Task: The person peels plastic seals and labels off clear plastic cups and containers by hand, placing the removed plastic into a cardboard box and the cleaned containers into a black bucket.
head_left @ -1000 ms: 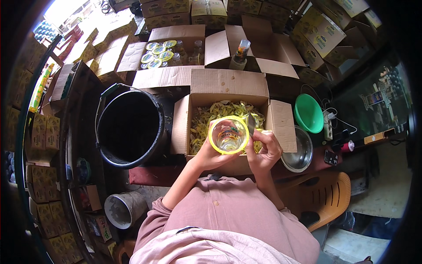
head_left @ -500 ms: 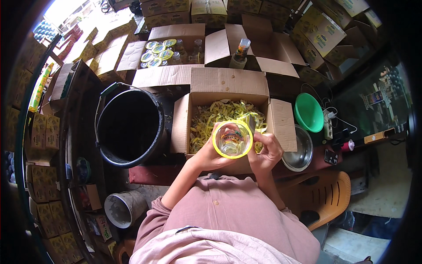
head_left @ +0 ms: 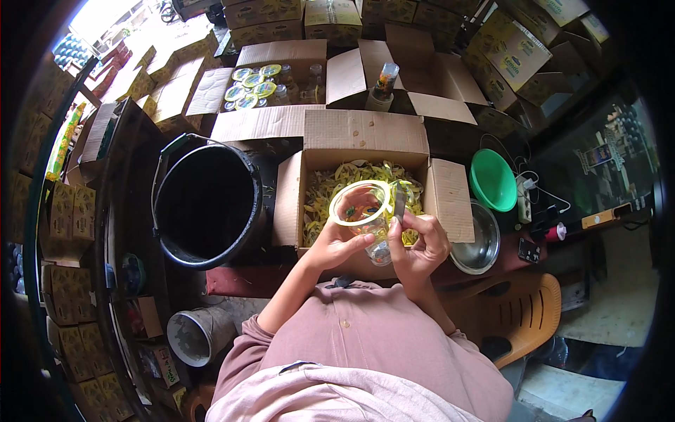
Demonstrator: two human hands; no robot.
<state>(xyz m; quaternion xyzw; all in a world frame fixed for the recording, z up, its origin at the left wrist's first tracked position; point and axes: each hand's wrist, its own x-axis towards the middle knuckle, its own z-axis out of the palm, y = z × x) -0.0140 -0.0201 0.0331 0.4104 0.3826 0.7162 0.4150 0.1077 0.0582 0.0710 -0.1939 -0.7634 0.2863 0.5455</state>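
Observation:
A clear plastic cup [head_left: 378, 227] with a yellow film rim and coloured print is tilted in front of my body. My left hand [head_left: 333, 244] is closed around its side, thumb toward the front. My right hand [head_left: 420, 246] pinches a small dark flat blade [head_left: 399, 200] upright against the right side of the rim. Beneath the cup, an open cardboard box [head_left: 367, 131] holds a heap of curly yellow and clear film strips [head_left: 325, 191]. The cup and my hands hide part of that heap.
A large black bucket [head_left: 159, 211] stands left of the box. To the right are a green bowl [head_left: 493, 180] and a metal bowl [head_left: 485, 243]. Behind, one carton holds yellow-lidded cups [head_left: 254, 86]; stacked cups [head_left: 380, 98] stand beside an open carton [head_left: 444, 105].
The cup has tipped from facing up to leaning, so its side now shows, and its rim has shifted slightly left and up. The blade stays by the rim's right side.

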